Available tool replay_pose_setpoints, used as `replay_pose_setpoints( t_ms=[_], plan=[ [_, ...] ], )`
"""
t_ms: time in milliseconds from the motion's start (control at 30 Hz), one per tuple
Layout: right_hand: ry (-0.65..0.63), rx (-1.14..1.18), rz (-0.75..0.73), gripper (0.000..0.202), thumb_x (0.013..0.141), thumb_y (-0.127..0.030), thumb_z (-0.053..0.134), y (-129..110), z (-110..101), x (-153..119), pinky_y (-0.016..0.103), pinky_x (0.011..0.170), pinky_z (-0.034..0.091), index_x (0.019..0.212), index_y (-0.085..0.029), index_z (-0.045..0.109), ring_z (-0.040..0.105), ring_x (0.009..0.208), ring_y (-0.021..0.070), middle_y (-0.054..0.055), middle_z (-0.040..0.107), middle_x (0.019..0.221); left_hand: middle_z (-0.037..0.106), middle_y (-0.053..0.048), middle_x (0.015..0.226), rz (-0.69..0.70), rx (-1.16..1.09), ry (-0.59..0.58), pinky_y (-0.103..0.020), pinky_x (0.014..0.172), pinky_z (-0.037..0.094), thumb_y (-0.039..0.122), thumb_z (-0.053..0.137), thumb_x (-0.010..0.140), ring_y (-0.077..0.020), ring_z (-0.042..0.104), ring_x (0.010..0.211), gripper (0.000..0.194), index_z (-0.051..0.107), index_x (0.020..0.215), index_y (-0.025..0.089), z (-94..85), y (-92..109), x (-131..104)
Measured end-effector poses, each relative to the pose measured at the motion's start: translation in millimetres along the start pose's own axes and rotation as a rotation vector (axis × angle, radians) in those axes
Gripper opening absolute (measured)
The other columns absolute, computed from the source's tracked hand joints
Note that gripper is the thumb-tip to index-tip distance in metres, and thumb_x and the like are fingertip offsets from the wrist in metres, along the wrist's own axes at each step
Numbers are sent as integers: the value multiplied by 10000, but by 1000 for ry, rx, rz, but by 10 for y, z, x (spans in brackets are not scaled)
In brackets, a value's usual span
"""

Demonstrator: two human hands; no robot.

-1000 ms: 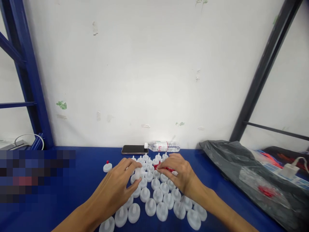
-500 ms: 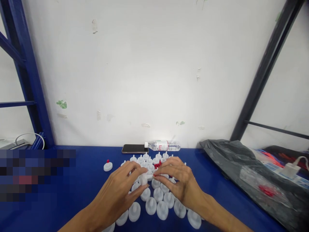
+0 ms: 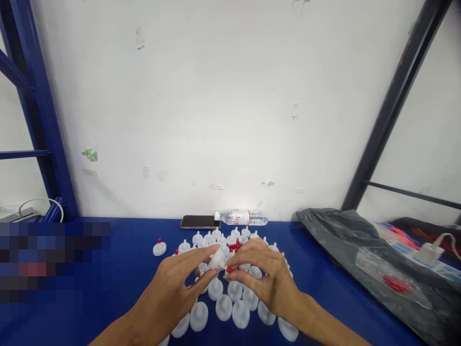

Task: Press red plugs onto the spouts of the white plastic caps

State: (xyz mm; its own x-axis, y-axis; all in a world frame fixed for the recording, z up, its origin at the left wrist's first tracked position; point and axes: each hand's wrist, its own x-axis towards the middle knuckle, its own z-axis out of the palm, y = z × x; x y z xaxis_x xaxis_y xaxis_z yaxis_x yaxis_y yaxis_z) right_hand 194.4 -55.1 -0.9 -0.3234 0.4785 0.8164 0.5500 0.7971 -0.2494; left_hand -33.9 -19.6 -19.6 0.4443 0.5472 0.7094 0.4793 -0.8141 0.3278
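My left hand pinches a white plastic nozzle cap between thumb and fingers, its spout tilted to the right and slightly down. At the spout's tip, my right hand grips a small red cap in its fingertips; whether it is fully seated is hidden. Several like nozzle caps stand spout up on the blue table under and around both hands. Among them lies a pile of small red caps, partly covered by my right hand. A nozzle cap topped with red stands apart at the left.
A phone and a clear plastic bottle lie against the wall. On the right, black plastic sheeting carries a clear bag with red pieces and a white charger. Blue posts rise at the left.
The held nozzle cap has tipped, its spout now pointing lower right. More of the red cap shows at my right fingertips. The view has shifted slightly.
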Motion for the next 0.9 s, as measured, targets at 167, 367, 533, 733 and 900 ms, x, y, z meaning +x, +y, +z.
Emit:
replay_pose_setpoints(
  t_ms=[167, 367, 533, 733, 900],
  plan=[
    [-91, -69, -242, 128, 990, -263, 630, -32, 16, -34, 353, 908, 507, 1109, -242, 672, 714, 824, 140, -28, 786, 865, 771, -20, 946, -134, -77, -110, -366, 849, 605, 450, 705, 876, -204, 729, 793, 526, 601, 1376, 329, 40, 95, -83],
    [-112, -162, -326, 170, 991, -145, 590, -7, -10, -61, 351, 958, 487, 1128, -214, 664, 713, 888, 138, -2, 790, 920, 742, 12, 813, -243, -112, -189, -334, 754, 591, 434, 766, 824, -201, 701, 739, 533, 640, 1333, 337, 51, 138, -71],
    [-154, -232, -344, 251, 1006, -139, 542, -1, -73, -30, 369, 962, 480, 1211, -241, 646, 711, 900, 143, 0, 792, 957, 724, 51, 747, -248, -209, -225, -276, 698, 581, 270, 752, 763, -159, 655, 645, 439, 718, 1200, 281, -39, 209, 46],
    [17, -373, -176, 139, 972, -174, 625, 188, -170, 17, 399, 945, 457, 1080, -246, 675, 690, 782, 153, -2, 773, 878, 768, 1, 832, -397, -281, -146, -305, 757, 597, 338, 735, 764, -203, 684, 776, 361, 767, 1096, 200, -169, 45, 213],
    [-59, -425, 100, 132, 998, -209, 569, 488, -207, 5, 414, 924, 462, 992, -217, 701, 686, 857, 202, 46, 773, 934, 747, -1, 781, -409, -113, -186, -309, 647, 564, 442, 627, 858, -184, 656, 641, 419, 707, 1185, 192, -189, -99, 253]
  ],
)
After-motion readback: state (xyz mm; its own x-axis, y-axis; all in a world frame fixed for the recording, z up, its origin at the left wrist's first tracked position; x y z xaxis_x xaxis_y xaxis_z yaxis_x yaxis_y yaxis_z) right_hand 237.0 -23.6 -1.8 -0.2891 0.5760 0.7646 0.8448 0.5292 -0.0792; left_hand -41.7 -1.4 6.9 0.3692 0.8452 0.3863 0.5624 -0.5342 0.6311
